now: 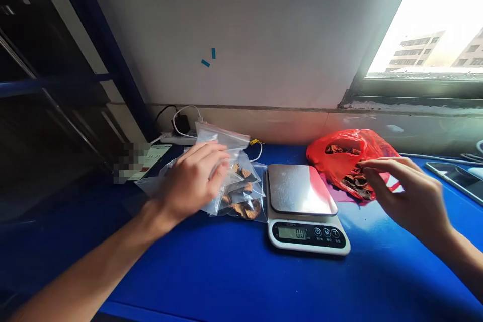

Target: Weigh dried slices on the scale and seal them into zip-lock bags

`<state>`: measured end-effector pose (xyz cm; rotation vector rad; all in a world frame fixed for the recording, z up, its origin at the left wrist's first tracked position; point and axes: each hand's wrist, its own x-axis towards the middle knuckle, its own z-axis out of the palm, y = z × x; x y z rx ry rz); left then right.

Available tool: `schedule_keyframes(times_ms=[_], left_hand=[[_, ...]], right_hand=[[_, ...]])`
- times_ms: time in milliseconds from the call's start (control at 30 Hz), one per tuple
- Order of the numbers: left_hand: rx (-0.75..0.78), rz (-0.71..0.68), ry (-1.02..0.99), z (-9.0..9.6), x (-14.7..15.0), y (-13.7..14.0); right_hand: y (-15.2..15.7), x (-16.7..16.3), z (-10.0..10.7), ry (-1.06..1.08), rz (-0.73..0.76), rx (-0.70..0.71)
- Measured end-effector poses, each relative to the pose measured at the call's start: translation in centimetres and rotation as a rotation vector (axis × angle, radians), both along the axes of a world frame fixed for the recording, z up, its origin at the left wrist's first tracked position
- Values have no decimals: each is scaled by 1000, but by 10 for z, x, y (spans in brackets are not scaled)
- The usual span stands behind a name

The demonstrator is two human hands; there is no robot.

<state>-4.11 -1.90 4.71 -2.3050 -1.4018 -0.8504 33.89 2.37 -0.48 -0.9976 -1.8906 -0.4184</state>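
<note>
My left hand is over a pile of clear zip bags, its fingers stretched out and its thumb apart from them. Brown dried slices show inside the bags. To the right, my right hand reaches to a red plastic bag with its thumb and forefinger nearly together. What sits between those fingertips, if anything, is too small to make out. More dark dried pieces lie in the red bag's opening. Between my hands stands a kitchen scale, its steel plate bare and its display reading 0.0.
Behind the zip bags, a power strip with a plug and white cables lies along the wall. A printed paper is at the left. At the right edge rests a phone beside a white cable. All stands on a blue table.
</note>
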Motion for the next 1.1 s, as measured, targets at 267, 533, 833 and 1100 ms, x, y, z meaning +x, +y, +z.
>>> schedule_keyframes(times_ms=[267,533,833,1100], left_hand=[[133,-693,84,-11,57,-62],[80,-783,137,-27,54,-47],[-30,-662,74,-33,60,-47],[-51,-642,60,-35,64,-47]], right_hand=[[-75,-85,24,174,501,-556],[-91,-88,11,280,465,-650],[-86,-95,16,172,561,-867],[-86,-98,1,257,577,-1006]])
